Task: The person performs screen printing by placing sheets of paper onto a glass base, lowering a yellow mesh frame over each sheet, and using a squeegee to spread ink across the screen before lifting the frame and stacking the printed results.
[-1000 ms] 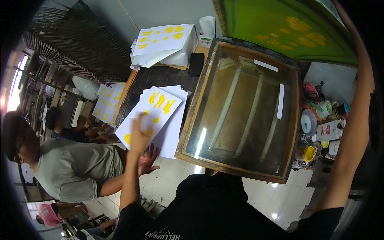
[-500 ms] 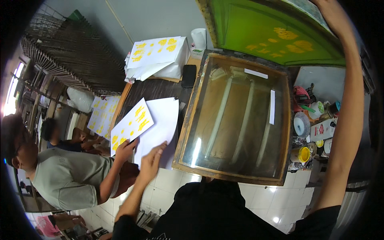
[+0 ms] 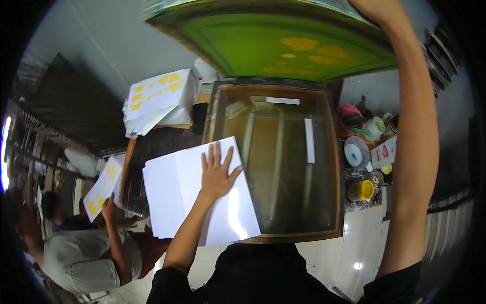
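Left hand (image 3: 217,177) on white paper (image 3: 228,215)
Paper pokes over the left of the glass table (image 3: 291,167); green screen (image 3: 248,45) tilts above it.

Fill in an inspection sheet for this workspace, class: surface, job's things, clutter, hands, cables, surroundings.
Surface: glass table; two white strips on it.
Job's things: white sheet overlapping the table's left side; green screen raised, yellow marks on it.
Clutter: yellow jar and round tub, right of the table.
Hands: left hand spread flat on the sheet; right hand at the screen's upper edge, grip unclear.
Cables: nothing clearly seen.
Surroundings: co-worker holding printed sheet; dark rack.
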A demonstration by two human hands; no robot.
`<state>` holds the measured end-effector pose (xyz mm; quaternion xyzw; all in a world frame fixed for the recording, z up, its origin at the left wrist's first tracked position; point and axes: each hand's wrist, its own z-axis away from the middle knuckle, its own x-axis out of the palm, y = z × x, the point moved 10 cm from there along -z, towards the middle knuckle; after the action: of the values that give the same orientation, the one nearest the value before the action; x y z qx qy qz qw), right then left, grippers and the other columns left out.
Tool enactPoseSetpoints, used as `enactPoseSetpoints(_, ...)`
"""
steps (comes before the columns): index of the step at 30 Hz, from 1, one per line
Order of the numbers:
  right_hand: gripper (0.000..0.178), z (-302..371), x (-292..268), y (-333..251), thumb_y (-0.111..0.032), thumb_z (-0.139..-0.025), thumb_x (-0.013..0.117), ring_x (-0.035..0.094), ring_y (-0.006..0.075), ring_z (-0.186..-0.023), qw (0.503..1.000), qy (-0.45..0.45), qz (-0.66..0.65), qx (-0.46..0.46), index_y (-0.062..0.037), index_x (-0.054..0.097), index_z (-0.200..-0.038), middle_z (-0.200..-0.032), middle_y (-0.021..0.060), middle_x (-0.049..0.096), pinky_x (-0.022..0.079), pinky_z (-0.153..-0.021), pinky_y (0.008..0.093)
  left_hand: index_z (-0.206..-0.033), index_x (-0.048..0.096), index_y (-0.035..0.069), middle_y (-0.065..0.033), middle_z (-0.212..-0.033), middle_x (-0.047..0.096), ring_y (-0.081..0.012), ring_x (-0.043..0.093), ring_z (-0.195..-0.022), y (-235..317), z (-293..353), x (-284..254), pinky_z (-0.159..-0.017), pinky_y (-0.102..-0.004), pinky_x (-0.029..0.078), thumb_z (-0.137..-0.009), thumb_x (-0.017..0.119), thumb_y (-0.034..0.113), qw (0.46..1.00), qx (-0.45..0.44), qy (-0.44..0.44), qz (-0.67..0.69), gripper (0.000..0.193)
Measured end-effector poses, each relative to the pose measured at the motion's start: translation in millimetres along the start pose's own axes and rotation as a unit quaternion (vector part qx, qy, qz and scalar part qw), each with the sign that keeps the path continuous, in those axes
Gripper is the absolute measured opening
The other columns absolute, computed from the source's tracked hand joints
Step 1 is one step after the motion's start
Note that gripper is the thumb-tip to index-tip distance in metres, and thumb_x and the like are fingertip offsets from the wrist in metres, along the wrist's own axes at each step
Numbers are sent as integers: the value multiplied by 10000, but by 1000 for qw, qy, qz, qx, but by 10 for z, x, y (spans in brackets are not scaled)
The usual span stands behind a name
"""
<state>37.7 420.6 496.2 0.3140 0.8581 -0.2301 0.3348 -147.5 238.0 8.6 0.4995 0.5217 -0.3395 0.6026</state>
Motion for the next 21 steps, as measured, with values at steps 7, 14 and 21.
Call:
enactPoseSetpoints(7, 426, -13, -67, -10, -286, -918, 697, 689, 435, -1027, 996, 7, -48, -81, 108, 677, -1081, -1084, 339, 697, 523, -903, 476, -1632, 308, 176, -233, -1717, 87, -401, 12, -1597, 1508, -1301, 511, -1277, -567, 22, -1009, 466, 614, 987, 136, -77, 21, 778)
enactPoseSetpoints(14, 335, -163, 26, -28, -202, -907, 624, 705, 469, -939, 988, -30, -32, -147, 107, 746, -943, -990, 364, 695, 548, -870, 500, -1663, 221, 222, -188, -1733, 51, -372, -16, -1603, 1984, -1786, 651, -1270, -573, -43, -1010, 336, 712, 983, 140, -114, -30, 824)
enactPoseSetpoints(21, 308, -229, 3, 18, -130, -901, 560, 708, 470, -923, 997, -19, -45, -58, 104, 753, -952, -995, 366, 691, 555, -862, 499, -1676, 146, 259, -147, -1743, -4, -339, -64, -1606, 1954, -2047, 695, -1246, -611, -96, -989, 276, 772, 980, 125, -145, -63, 868)
